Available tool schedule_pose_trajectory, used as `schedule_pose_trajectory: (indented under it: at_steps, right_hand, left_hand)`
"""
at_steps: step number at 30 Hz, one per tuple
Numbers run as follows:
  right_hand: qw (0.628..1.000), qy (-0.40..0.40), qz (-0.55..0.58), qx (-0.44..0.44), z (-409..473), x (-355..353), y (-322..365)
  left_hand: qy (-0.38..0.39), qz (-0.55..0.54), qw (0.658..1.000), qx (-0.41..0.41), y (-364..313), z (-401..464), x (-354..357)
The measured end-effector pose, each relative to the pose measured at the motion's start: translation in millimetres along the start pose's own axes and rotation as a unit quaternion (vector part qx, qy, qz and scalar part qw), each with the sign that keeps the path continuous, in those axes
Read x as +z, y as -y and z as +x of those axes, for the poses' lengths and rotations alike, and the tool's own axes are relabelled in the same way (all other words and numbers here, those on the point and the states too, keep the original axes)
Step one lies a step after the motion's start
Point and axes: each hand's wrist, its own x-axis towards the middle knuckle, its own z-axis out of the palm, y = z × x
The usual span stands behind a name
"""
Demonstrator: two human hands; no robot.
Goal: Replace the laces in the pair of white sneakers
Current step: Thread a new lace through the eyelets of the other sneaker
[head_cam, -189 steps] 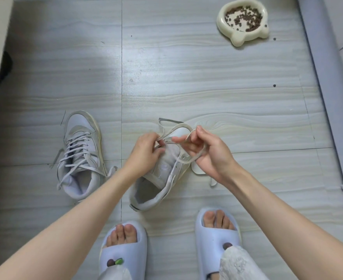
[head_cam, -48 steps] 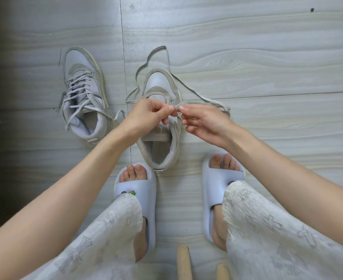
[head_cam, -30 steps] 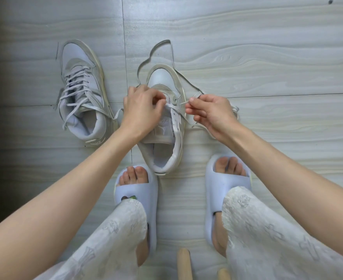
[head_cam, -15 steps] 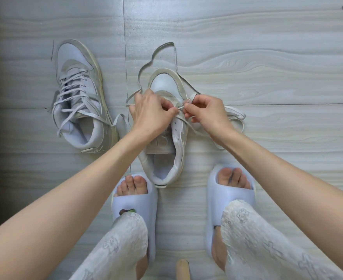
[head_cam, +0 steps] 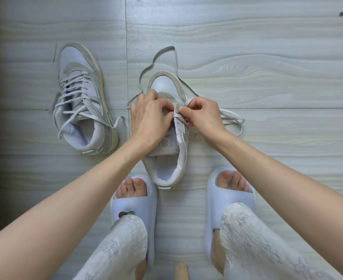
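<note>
Two white sneakers stand on the floor. The left sneaker is laced, its lace ends lying loose beside it. The middle sneaker stands in front of me, toe pointing away. A long pale lace loops out past its toe and trails to the right. My left hand grips the sneaker's upper over the tongue. My right hand pinches the lace at the eyelets on the sneaker's right side. The fingertips of both hands meet there and hide the eyelet.
My feet in pale blue slides stand just behind the middle sneaker. A wooden stool leg pokes up at the bottom edge. The floor is grey wood-pattern tile.
Both hands have drawn closer together over the sneaker's eyelets, and the right hand has moved in from the right with the lace. The sneakers have stayed where they were.
</note>
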Motion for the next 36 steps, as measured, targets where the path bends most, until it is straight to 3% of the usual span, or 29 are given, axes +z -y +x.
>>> schedule_pose_trajectory:
  at_steps: [8,13,16,19,24,27,32,36]
  right_hand:
    - [0.997,0.069,0.017,0.001,-5.5,3.1,-2.4]
    - [0.994,0.066,0.080,0.043,-8.6,2.9,-0.7]
    - [0.973,0.119,0.164,0.112,-4.5,2.7,14.3]
    - [0.951,0.109,0.259,0.129,2.6,-0.1,40.9]
    - [0.952,0.107,0.288,-0.019,-9.3,-29.8,77.2]
    - [0.965,0.102,0.218,-0.109,-24.3,-50.0,109.5]
    - [0.965,0.146,0.072,-0.204,-55.4,-53.4,165.1]
    - [0.949,0.223,0.094,-0.203,-85.2,-43.2,185.5]
  left_hand:
    - [0.019,0.026,0.996,0.086,9.7,8.4,0.3]
    - [-0.002,-0.144,0.988,0.045,25.2,5.9,-17.5]
    - [0.044,-0.226,0.973,0.032,30.9,-1.6,-26.6]
    - [0.069,-0.282,0.956,0.039,32.4,-7.6,-32.0]
    - [0.060,-0.399,0.914,0.038,22.2,-11.2,-50.5]
    - [0.051,-0.438,0.896,0.057,7.5,-16.5,-72.1]
    - [0.001,-0.407,0.908,0.099,-4.2,-31.0,-122.9]
    - [-0.033,-0.396,0.913,0.089,-6.7,-41.2,-147.5]
